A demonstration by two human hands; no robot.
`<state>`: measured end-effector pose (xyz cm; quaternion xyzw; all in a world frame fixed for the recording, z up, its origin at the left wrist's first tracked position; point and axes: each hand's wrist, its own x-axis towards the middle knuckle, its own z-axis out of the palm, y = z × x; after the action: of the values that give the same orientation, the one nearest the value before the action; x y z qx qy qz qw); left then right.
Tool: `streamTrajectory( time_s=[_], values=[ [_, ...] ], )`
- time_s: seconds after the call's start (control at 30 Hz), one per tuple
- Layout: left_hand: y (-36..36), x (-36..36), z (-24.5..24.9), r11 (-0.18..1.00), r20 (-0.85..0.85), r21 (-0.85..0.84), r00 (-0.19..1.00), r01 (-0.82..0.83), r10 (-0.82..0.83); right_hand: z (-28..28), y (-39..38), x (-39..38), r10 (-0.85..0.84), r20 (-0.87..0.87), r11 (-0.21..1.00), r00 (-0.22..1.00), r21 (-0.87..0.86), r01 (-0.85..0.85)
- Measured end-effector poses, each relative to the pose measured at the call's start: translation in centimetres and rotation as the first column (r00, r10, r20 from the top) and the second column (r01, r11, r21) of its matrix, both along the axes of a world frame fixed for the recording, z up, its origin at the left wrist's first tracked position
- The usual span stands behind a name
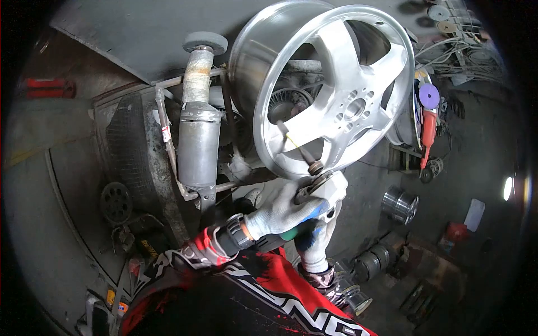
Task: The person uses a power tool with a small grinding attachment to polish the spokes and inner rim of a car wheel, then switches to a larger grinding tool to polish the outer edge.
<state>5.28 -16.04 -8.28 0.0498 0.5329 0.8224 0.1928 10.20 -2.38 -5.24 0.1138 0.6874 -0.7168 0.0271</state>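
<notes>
My left hand, in a white and blue work glove, is wrapped over the body of an angle grinder. My right hand, gloved alike, closes around the grinder from below, near its head; its fingers are partly hidden. From the grinder's head a thin spindle points up and away, its blurred tip overlapping a lower spoke near the rim. In front of both hands stands a large silver alloy wheel, tilted, with wide spokes and a bare metal finish.
Left of the wheel, a grey cylindrical machine carries a round grey buffing wheel on top. A pipe frame surrounds it. At right hang a red power tool with a purple pad and tangled cables. Another rim lies on the floor.
</notes>
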Motion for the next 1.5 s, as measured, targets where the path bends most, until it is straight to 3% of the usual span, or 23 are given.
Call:
streamTrajectory(
  time_s=[0.07,0.13,0.17,0.2,0.27,0.4,0.47,0.5,0.53,0.6,0.63,0.8,0.87,1.0,1.07,1.1,1.13,1.2,1.33,1.43,1.47,1.5],
  values=[
    [1.9,-1.1,-2.0,1.000,-0.061,0.024,0.998,0.010,-0.008,-0.6,1.1,-0.5,-0.092,0.018,0.996,0.996,-0.008,0.092],
    [2.6,-2.4,-1.2,0.983,-0.186,-0.127,0.977,-0.131,0.106,-0.3,1.4,-2.0,-0.124,-0.001,0.992,0.992,-0.003,0.124],
    [2.5,-3.4,0.1,0.994,-0.164,-0.003,0.981,-0.105,0.103,-0.7,1.8,-2.2,-0.143,-0.061,0.989,0.988,-0.037,0.141],
    [3.1,-3.9,-0.1,0.995,-0.107,-0.020,0.989,-0.101,0.098,-0.7,2.2,-2.8,-0.136,-0.071,0.989,0.988,-0.060,0.132],
    [3.7,-5.4,-0.7,0.996,-0.059,0.021,0.995,0.081,-0.080,-0.9,2.9,-2.8,-0.164,-0.063,0.984,0.984,-0.086,0.159],
    [4.5,-3.9,-1.8,0.997,-0.120,-0.007,0.990,-0.077,0.075,-0.9,2.5,-2.7,-0.098,-0.096,0.995,0.991,-0.031,0.095],
    [3.9,-3.3,-1.5,0.984,-0.018,0.177,1.000,-0.017,0.021,-1.1,2.2,-1.8,-0.090,-0.096,0.996,0.991,-0.025,0.088],
    [3.6,-2.3,-2.2,0.998,-0.155,0.041,0.987,-0.043,0.049,-0.9,2.0,-1.5,-0.055,-0.073,0.998,0.996,-0.006,0.055],
    [3.0,-1.6,-2.1,0.998,-0.155,0.039,0.987,-0.043,0.049,-0.9,1.9,-1.0,-0.055,-0.073,0.998,0.996,-0.008,0.055],
    [1.9,-0.6,-1.4,0.959,-0.361,-0.176,0.921,-0.221,0.146,-1.0,1.7,0.1,-0.045,-0.033,0.999,0.998,0.012,0.046],
    [1.5,-0.1,-0.9,0.987,-0.093,-0.109,0.990,-0.116,0.106,-1.0,1.5,0.2,-0.023,-0.025,1.000,0.999,-0.008,0.023],
    [0.7,1.3,-1.0,0.978,-0.117,-0.113,0.980,-0.175,0.161,-0.3,0.1,0.9,0.018,0.029,0.999,0.999,-0.051,-0.017],
    [-0.2,0.8,0.3,0.998,-0.025,-0.046,0.998,-0.052,0.051,-0.2,-0.1,0.9,0.023,0.025,0.998,0.999,-0.052,-0.022],
    [0.2,-0.4,0.7,0.998,-0.010,-0.058,1.000,-0.013,0.012,0.1,0.2,-0.5,0.011,-0.038,0.999,0.999,-0.042,-0.012],
    [1.2,-2.1,0.8,0.999,-0.026,0.024,0.999,0.022,-0.021,-0.8,1.8,-0.9,-0.022,-0.052,0.999,0.998,-0.036,0.020],
    [2.6,-2.7,-0.3,1.000,-0.103,0.004,0.994,-0.028,0.028,-1.0,2.4,-1.5,-0.031,-0.087,0.999,0.996,-0.022,0.029],
    [3.1,-3.1,0.0,0.965,-0.385,-0.100,0.903,-0.243,0.188,-1.2,2.8,-2.2,-0.037,-0.122,0.999,0.992,-0.010,0.036],
    [3.0,-4.8,0.4,0.999,-0.110,-0.004,0.993,0.050,-0.050,-1.1,2.9,-2.6,-0.095,-0.094,0.995,0.991,-0.030,0.092],
    [3.7,-3.7,-0.2,0.995,-0.196,0.012,0.975,-0.103,0.104,-1.2,2.9,-2.2,-0.096,-0.105,0.995,0.990,-0.015,0.095],
    [2.3,-2.7,0.2,0.994,-0.075,0.107,0.997,-0.003,0.012,-0.7,1.5,-1.2,-0.127,-0.059,0.990,0.990,-0.073,0.123],
    [1.0,-1.9,0.9,1.000,-0.078,0.000,0.997,0.003,-0.003,-0.3,1.2,-1.2,-0.110,-0.001,0.994,0.994,-0.025,0.110],
    [0.9,-1.2,0.4,1.000,-0.038,0.002,0.999,0.007,-0.006,-0.3,1.1,-0.9,-0.027,-0.025,0.999,0.999,-0.033,0.026]
  ],
)
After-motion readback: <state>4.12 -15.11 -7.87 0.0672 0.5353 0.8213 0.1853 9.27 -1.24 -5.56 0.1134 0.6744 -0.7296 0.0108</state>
